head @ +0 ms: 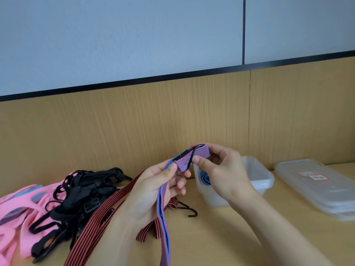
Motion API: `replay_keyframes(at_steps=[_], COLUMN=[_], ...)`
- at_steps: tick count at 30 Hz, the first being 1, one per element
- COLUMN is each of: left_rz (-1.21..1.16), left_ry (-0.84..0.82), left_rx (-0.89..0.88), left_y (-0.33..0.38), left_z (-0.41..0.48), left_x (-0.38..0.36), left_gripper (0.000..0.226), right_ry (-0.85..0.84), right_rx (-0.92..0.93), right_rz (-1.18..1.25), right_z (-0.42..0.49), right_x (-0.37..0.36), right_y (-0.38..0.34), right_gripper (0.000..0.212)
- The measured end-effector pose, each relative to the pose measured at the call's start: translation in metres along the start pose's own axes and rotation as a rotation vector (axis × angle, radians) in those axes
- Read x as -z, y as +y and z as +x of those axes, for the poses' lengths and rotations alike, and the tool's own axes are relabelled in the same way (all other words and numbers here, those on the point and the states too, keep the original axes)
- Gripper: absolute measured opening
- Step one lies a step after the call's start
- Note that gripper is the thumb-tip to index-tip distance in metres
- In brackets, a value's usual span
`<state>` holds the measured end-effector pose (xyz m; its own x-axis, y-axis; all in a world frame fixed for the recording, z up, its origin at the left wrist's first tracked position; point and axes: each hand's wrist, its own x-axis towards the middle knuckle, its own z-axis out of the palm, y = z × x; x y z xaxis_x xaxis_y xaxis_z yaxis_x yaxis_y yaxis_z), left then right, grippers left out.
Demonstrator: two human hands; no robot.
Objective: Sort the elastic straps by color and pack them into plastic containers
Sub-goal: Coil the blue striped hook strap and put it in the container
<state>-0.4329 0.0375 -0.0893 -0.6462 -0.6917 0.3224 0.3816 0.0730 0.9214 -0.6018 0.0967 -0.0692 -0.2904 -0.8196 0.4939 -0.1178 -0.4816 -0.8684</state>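
Observation:
A blue-and-red striped elastic strap with a black hook is partly rolled up in the air above the table. My left hand pinches the strap just below the roll, and the loose tail hangs down past my palm. My right hand grips the roll between thumb and fingers. Behind my right hand stands a clear plastic container with a rolled blue strap inside. Red-and-black striped straps lie on the table under my left arm.
A heap of black straps and pink straps lies at the left. A stack of clear lids rests at the right. A black hook lies near the container. A wooden panel rises behind the table.

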Motion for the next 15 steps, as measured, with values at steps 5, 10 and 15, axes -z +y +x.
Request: replay_keyframes(at_steps=[5,10,15], left_rz=[0.033,-0.015,-0.009], left_ry=[0.04,0.089,0.119], left_rx=[-0.003,0.01,-0.001], left_y=[-0.0012,-0.0025,-0.0036], left_z=[-0.0002,0.0009,0.0023], left_x=[-0.0014,-0.0033,-0.0056], left_gripper=[0.03,0.029,0.03], right_ry=[0.019,-0.002,0.037], right_rx=[-0.026,-0.033,-0.021], right_rz=[0.025,0.052,0.013], right_z=[0.0003,0.0004,-0.002], right_x=[-0.0002,-0.0003,-0.0059], right_y=[0.0033,0.0046,0.0028], right_gripper=[0.018,0.014,0.01])
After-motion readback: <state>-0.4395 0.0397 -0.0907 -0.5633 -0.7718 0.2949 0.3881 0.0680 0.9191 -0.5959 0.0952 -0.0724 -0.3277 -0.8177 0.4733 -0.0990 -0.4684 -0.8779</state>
